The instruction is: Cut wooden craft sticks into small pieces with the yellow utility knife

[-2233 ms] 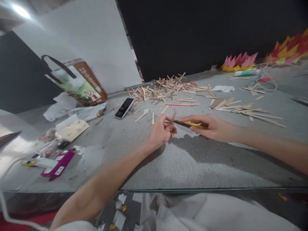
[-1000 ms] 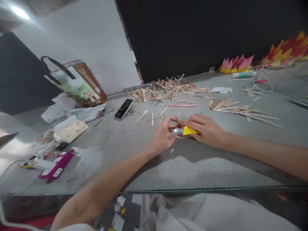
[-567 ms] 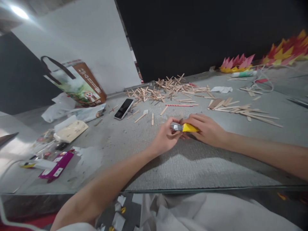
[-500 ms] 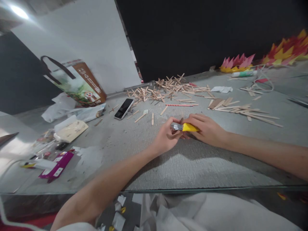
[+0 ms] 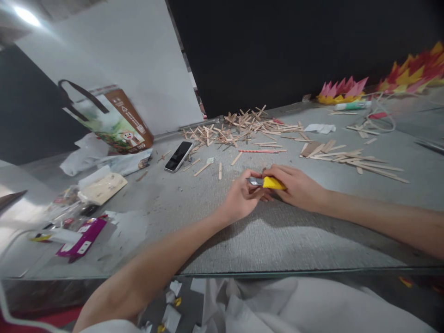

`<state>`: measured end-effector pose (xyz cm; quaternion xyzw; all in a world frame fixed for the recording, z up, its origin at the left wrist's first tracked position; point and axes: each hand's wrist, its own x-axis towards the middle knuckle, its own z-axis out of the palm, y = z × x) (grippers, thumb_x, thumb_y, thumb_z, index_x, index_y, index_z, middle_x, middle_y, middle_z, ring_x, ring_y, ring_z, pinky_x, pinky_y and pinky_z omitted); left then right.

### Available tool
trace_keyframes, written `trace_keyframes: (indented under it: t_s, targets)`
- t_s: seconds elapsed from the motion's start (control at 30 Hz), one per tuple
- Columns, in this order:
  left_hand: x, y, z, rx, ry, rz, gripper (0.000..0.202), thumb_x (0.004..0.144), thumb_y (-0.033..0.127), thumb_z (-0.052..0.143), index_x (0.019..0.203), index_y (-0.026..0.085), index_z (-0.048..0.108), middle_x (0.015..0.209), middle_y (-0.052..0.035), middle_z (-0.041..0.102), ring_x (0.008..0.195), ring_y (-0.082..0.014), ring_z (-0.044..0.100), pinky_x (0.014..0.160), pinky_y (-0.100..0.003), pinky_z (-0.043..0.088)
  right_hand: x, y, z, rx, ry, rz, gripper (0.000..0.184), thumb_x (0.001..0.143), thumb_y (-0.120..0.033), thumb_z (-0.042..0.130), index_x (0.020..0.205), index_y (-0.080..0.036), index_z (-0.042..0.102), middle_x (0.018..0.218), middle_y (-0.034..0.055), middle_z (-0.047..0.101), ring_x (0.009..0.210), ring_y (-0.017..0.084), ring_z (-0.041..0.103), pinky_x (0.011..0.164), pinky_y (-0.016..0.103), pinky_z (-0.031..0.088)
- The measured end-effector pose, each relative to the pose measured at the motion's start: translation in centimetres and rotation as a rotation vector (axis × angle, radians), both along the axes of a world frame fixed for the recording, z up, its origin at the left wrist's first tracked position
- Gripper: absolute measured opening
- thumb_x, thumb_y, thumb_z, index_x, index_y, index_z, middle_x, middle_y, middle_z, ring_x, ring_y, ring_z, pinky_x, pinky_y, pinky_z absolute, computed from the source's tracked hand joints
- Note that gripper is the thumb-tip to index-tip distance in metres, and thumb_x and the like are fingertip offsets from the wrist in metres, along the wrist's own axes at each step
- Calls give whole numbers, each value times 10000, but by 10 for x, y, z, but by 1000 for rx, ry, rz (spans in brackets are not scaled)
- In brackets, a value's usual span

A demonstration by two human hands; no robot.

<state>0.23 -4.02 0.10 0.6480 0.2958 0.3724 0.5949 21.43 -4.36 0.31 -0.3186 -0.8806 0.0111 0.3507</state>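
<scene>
My right hand (image 5: 298, 187) is closed around the yellow handle of a utility knife (image 5: 274, 183). The knife's grey metal front points left, toward the fingers of my left hand (image 5: 240, 196). Those fingers are pinched together around the knife's front end. Between the two hands pokes up a small wood-coloured end, which looks like part of a craft stick (image 5: 264, 169); the rest of it is hidden by the fingers. Both hands are low over the grey table (image 5: 208, 245), close to each other. The blade's edge cannot be made out.
Beyond my hands lies a heap of craft sticks (image 5: 243, 127), with a red patterned pencil-like stick (image 5: 258, 151) before it. More sticks (image 5: 354, 159) lie to the right. A phone (image 5: 178, 157), a shopping bag (image 5: 114, 120) and a purple packet (image 5: 83, 240) are on the left.
The knife's metal front has tilted slightly and both hands have shifted very little. Each hand keeps its hold, and the things on the table stay where they were.
</scene>
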Motion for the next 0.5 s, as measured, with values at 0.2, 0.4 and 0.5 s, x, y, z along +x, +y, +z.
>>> trace_keyframes:
  t_s: [0.2, 0.4, 0.5]
  targets:
    - [-2, 3, 0, 83, 60, 37, 354, 944, 377, 743, 1086, 220, 459, 740, -28, 794, 699, -205, 801, 722, -316, 641, 0, -1, -2, -94, 24, -55, 157, 1066, -323, 551, 1180, -226, 601, 1059, 101, 734, 911, 265, 702, 776, 364, 519]
    - [-3, 2, -1, 207, 198, 113, 314, 980, 389, 708, 1090, 215, 471, 797, -55, 811, 729, -216, 802, 702, -306, 626, -3, -2, -2, -227, 113, -186, 225, 1055, -425, 597, 936, -235, 584, 795, 20, 676, 673, 198, 628, 610, 301, 444]
    - [-2, 1, -1, 232, 225, 114, 310, 994, 381, 686, 1143, 198, 485, 789, -64, 811, 742, -231, 807, 712, -317, 629, -4, -4, -2, -213, 126, -173, 202, 1042, -408, 618, 941, -234, 596, 793, 17, 680, 665, 192, 622, 610, 297, 442]
